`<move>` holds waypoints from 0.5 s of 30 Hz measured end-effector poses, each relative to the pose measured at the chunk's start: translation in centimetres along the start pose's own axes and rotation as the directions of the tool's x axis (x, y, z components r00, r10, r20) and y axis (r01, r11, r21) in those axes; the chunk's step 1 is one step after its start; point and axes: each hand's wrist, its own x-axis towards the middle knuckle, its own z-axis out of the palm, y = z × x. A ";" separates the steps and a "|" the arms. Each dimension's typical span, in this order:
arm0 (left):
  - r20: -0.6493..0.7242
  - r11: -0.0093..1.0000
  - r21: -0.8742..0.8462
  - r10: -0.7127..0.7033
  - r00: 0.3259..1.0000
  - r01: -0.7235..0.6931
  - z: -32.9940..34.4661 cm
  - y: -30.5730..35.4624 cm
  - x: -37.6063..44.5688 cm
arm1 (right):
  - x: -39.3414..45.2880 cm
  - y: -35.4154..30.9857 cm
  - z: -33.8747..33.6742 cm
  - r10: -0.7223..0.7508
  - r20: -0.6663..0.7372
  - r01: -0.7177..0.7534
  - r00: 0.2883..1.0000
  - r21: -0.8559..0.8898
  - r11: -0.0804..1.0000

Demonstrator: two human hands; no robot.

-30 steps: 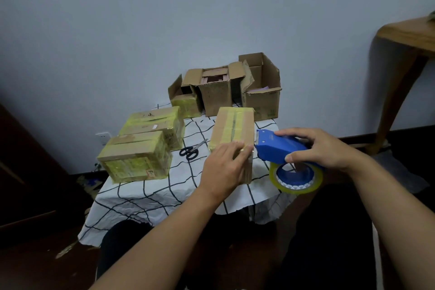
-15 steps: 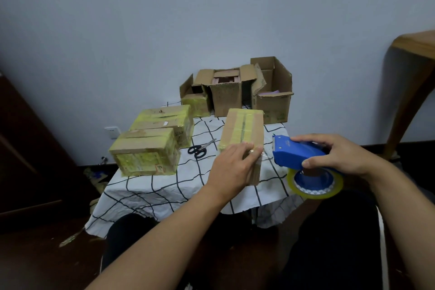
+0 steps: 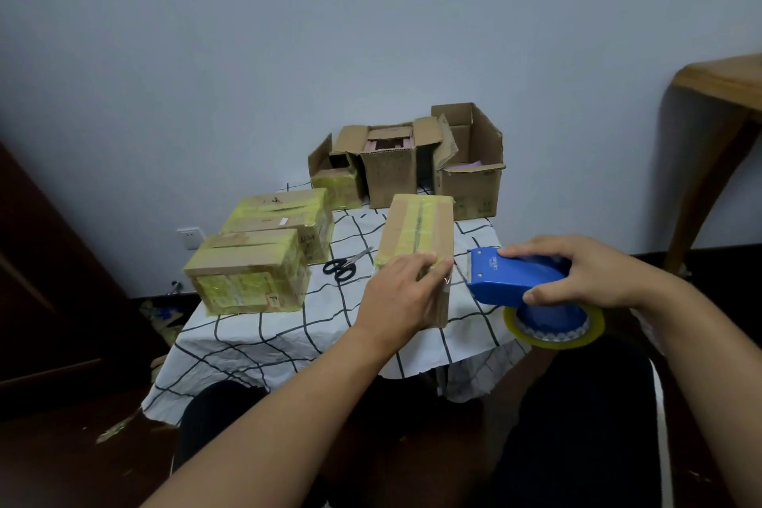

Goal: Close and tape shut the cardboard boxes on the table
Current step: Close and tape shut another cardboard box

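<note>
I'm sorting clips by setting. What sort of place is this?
Likely a home room used for packing: a small table under a checked cloth, a wall socket, and a wooden side table.

Three taped-up boxes sit on the table: one (image 3: 416, 237) at centre, one (image 3: 251, 272) front left, one (image 3: 284, 214) just behind it. Three open boxes line the back: left (image 3: 336, 177), middle (image 3: 389, 165), right (image 3: 472, 177). One pair of scissors (image 3: 344, 265), one tape dispenser (image 3: 519, 278), and two hands: left (image 3: 400, 293), right (image 3: 577, 272).
</note>
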 end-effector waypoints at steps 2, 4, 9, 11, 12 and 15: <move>-0.005 1.000 0.008 0.015 1.000 -0.015 0.1 0.0 0.0 | -0.1 0.0 0.0 0.005 0.012 -0.005 1.000 -0.026 1.000; -0.015 0.999 0.012 0.031 0.999 -0.031 0.1 -0.1 -0.1 | 0.1 -0.2 -0.2 0.020 0.023 -0.019 1.000 -0.052 0.998; -0.020 1.000 0.020 0.001 1.000 0.000 0.1 -0.3 -0.1 | 0.2 -0.5 -0.8 0.034 -0.003 -0.034 0.999 -0.061 0.998; -0.019 1.000 0.012 0.001 1.000 -0.001 0.2 -0.1 -0.1 | 0.1 -0.5 -0.7 0.037 -0.002 -0.037 0.999 -0.091 0.995; -0.028 1.000 0.009 0.005 1.000 -0.005 0.3 0.0 -0.1 | 0.1 -0.6 -0.6 0.038 0.007 -0.037 0.999 -0.129 0.991; -0.045 0.999 0.013 0.035 0.998 -0.034 0.4 0.0 -0.2 | 0.5 -1.9 -0.6 0.042 0.056 -0.020 0.998 -0.351 0.936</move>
